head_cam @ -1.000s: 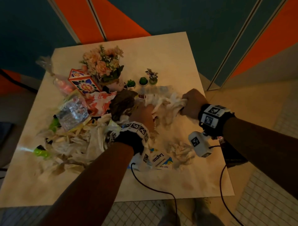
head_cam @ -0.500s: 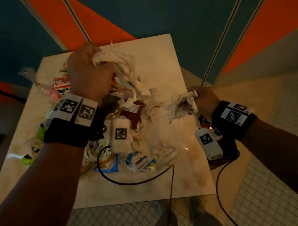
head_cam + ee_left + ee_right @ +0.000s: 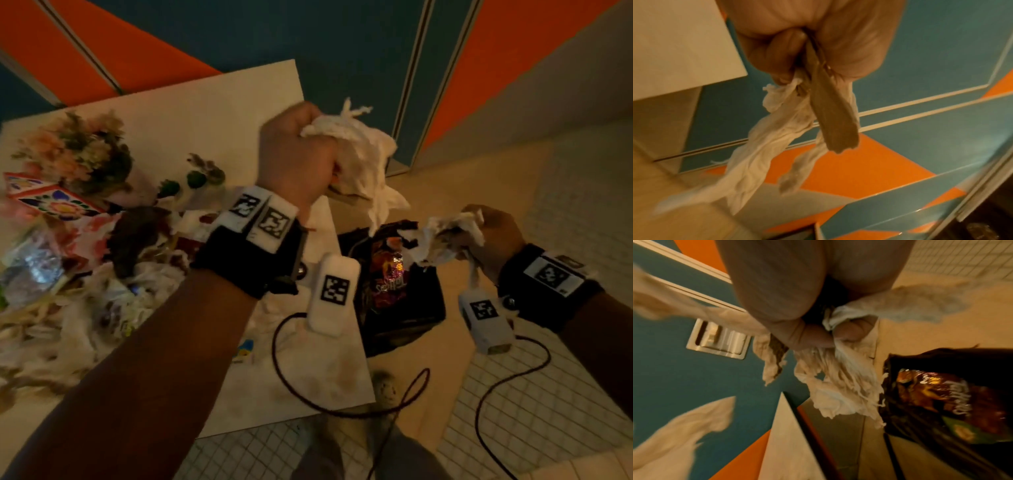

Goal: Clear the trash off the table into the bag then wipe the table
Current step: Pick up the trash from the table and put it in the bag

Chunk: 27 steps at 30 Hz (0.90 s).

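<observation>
Both fists have swung past the table's (image 3: 212, 113) right edge: left hand (image 3: 294, 161) clutches napkins (image 3: 359, 161) trailing downward, right hand (image 3: 493, 236) clutches tissue (image 3: 442, 240) above the black bag (image 3: 407, 308).

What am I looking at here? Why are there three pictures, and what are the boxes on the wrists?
No machine here: a person wears three cameras. The head view looks down at both hands; each wrist view looks along one hand. The white boxes with black patterns hang from the wristbands. The left hand grips a bunch of crumpled white napkins; the right hand grips another wad above the black trash bag, which already holds a snack packet. The table bears more paper trash, flowers and small plants.
</observation>
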### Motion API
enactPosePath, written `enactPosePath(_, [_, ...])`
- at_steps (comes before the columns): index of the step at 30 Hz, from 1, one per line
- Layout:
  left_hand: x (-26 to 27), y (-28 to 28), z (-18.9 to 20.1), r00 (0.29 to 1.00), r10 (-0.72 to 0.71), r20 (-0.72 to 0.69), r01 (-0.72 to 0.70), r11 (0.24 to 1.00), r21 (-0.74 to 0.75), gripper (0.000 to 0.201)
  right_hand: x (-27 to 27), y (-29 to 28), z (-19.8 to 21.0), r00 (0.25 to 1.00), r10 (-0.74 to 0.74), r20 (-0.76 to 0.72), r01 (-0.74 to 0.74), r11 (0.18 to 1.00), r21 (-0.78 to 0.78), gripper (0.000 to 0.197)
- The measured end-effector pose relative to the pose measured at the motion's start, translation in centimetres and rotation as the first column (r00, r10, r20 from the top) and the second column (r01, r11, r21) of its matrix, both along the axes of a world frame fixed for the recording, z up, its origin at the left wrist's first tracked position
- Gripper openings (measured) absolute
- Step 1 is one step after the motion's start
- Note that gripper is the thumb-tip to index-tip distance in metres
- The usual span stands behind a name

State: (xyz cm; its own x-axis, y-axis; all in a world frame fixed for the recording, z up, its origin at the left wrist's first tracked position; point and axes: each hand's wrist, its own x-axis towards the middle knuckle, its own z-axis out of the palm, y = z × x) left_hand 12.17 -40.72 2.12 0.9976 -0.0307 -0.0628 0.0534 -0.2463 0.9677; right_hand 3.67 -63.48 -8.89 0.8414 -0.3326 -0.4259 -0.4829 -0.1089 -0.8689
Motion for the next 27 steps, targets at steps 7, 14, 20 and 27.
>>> enactPosePath(7, [0.0,-9.8,-12.6,0.928,-0.120,-0.353,0.221,0.939,0.262,0.034,-5.3,-6.4,-3.4,0.993,0.007,-0.118,-0.021,0.992,-0.124,0.030])
enactPosePath(14, [-1.9,-13.2,-24.6,0.751,-0.122,-0.649,0.500,0.747,0.438,0.061,-7.3,-10.2,-7.2,0.983,0.101,-0.151,-0.133,0.966,-0.222,0.027])
enactPosePath(20, [-3.8,-14.2,-28.6,0.643,-0.172,-0.746,0.688,0.559,0.463,0.068,-8.1,-11.4,-11.2,0.962,0.160,-0.220,-0.205,0.958,-0.202,0.030])
enactPosePath(27, [1.1,-12.8,-26.4,0.704,-0.151,-0.694,0.627,0.591,0.508,0.041,-3.8,-8.5,-13.5,0.896,0.249,-0.369,-0.306,0.946,-0.106,0.032])
